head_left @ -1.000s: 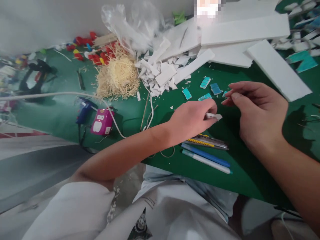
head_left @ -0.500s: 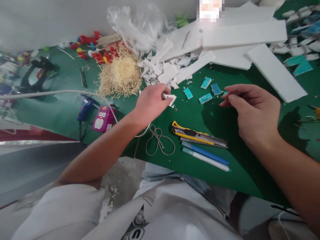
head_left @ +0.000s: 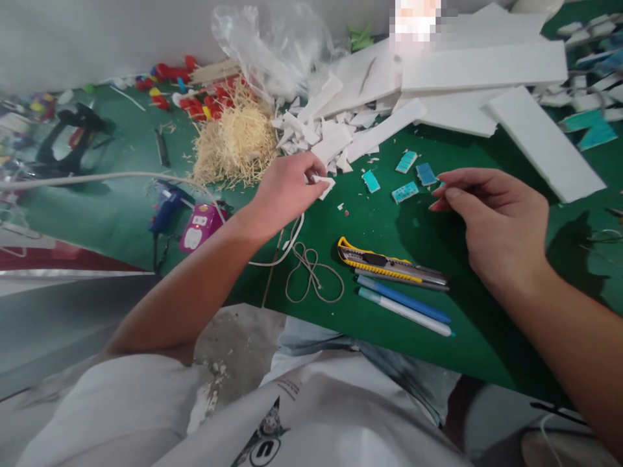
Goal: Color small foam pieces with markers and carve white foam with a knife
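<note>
My left hand [head_left: 287,191] is closed on a small white foam scrap [head_left: 325,184], held just in front of the pile of white foam offcuts [head_left: 321,133]. My right hand [head_left: 496,224] hovers over the green table [head_left: 389,220] with fingers pinched together beside several small teal painted foam pieces [head_left: 405,192]; what it holds, if anything, is too small to make out. A yellow utility knife [head_left: 389,264] and two blue-and-white pens [head_left: 403,305] lie between my hands, near the table's front edge.
A heap of straw-coloured sticks [head_left: 236,146], a clear plastic bag [head_left: 272,45] and long white foam boards [head_left: 487,65] lie at the back. A magenta power strip [head_left: 199,226], a blue glue gun [head_left: 165,204] and a white cable [head_left: 311,275] lie left.
My left hand carried the white scrap from beside my right hand leftward to the offcut pile, uncovering the knife and cable. My right hand stayed almost still.
</note>
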